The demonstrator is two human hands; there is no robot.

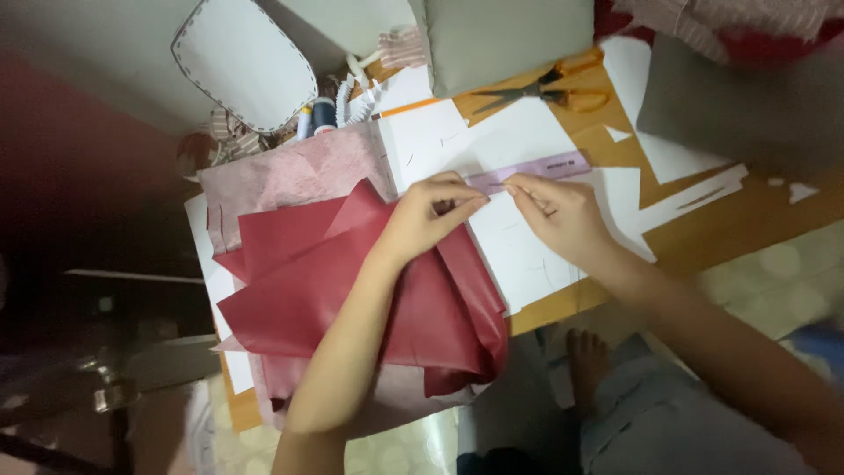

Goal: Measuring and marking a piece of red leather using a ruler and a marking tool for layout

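Note:
My left hand (428,214) rests on white paper (519,246) at the edge of a pile of dark red fabric (352,290), fingertips pressing the left end of a translucent purple ruler (545,167). My right hand (554,211) lies beside it on the paper, its fingers pinched at the ruler's lower edge; whether it holds a pen cannot be told. The paper lies on a low orange-brown board (694,229).
Orange-handled scissors (549,91) lie at the board's far side. Pink patterned fabric (299,171), thread spools (316,114), a white stitched panel (242,62) and grey cushions (501,35) sit behind. White paper offcuts (686,158) lie right. My bare foot (587,361) is below.

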